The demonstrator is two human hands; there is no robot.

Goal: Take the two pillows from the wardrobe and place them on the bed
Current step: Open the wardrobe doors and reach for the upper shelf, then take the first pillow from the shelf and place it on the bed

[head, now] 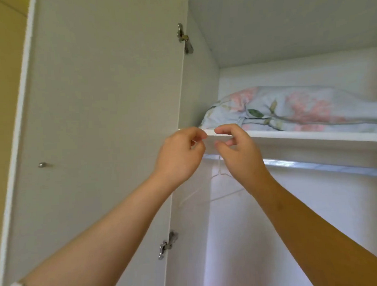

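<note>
A floral pillow [289,109], pale blue with pink blossoms and green leaves, lies on the top shelf [311,138] of the open white wardrobe. Whether a second pillow lies beneath or behind it I cannot tell. Both my arms are raised toward the shelf's front edge, left of the pillow. My left hand [179,156] has its fingers curled loosely and holds nothing. Beside it, my right hand [237,151] hangs just below the pillow's left corner, fingers bent and apart, touching nothing. The bed is out of view.
The wardrobe door [97,124] stands open on the left, with hinges [184,38] at top and bottom and a small knob [42,164]. Under the shelf runs a metal hanging rail [323,165] with a thin white hanger [219,184] on it.
</note>
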